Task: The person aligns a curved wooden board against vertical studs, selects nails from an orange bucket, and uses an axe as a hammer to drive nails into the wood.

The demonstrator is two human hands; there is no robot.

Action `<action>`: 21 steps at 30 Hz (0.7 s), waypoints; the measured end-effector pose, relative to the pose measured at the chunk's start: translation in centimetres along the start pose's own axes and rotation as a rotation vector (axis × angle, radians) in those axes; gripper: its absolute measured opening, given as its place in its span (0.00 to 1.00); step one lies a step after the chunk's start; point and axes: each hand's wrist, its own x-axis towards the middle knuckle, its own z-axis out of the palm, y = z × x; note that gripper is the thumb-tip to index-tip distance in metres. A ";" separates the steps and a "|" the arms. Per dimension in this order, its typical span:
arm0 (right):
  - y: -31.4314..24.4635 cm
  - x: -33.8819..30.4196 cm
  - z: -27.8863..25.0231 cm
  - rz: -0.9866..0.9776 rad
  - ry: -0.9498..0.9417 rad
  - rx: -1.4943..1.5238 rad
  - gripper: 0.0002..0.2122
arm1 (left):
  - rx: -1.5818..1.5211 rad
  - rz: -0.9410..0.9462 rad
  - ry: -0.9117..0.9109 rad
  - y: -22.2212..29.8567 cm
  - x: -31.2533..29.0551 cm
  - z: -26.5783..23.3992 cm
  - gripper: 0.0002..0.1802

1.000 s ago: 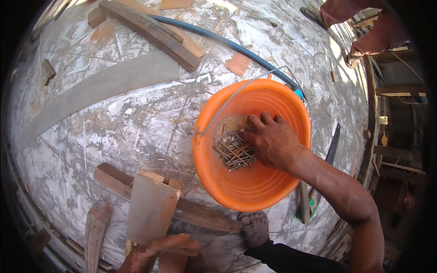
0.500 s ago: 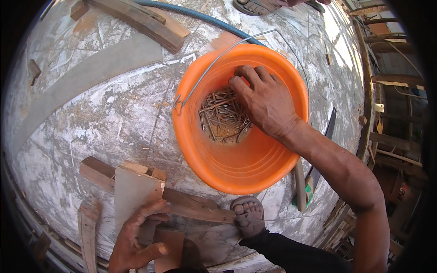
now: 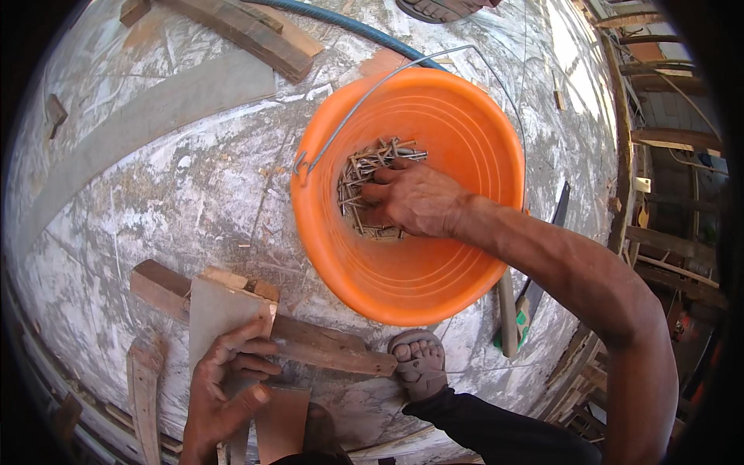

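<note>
Right hand (image 3: 415, 203) was down inside the orange bucket (image 3: 465, 271) at about 1 o'clock from frame centre, fingers curled into the pile of nails (image 3: 370, 167) on the bucket floor; whether any nail was actually pinched I could not tell. Left hand (image 3: 221, 387) at 7 o'clock lay with spread fingers pressed on a flat grey board (image 3: 217, 310), which rested across a wooden batten (image 3: 325, 349) at the bucket's 7 o'clock. The bucket's wire handle (image 3: 372, 89) stood up at 11 o'clock, a sandalled foot (image 3: 418, 364) sat at its 6 o'clock, a blue hose (image 3: 349, 25) ran past at 12, and a handsaw (image 3: 535, 287) lay at 4.
</note>
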 end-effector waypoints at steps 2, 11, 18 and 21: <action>-0.1 0.2 0.2 -0.040 0.029 -0.067 0.04 | -0.031 0.020 0.015 -0.6 -0.2 -0.3 0.49; -0.3 0.5 0.1 -0.150 -0.114 -0.245 0.06 | -0.011 0.037 0.000 -0.6 -0.2 -0.4 0.44; -1.0 0.1 0.4 -0.110 -0.040 -0.205 0.06 | -0.002 0.049 0.016 -1.0 -0.4 -0.6 0.40; -0.7 -0.1 0.7 -0.118 -0.032 -0.221 0.06 | 0.009 0.040 0.033 -0.6 -0.3 -0.3 0.40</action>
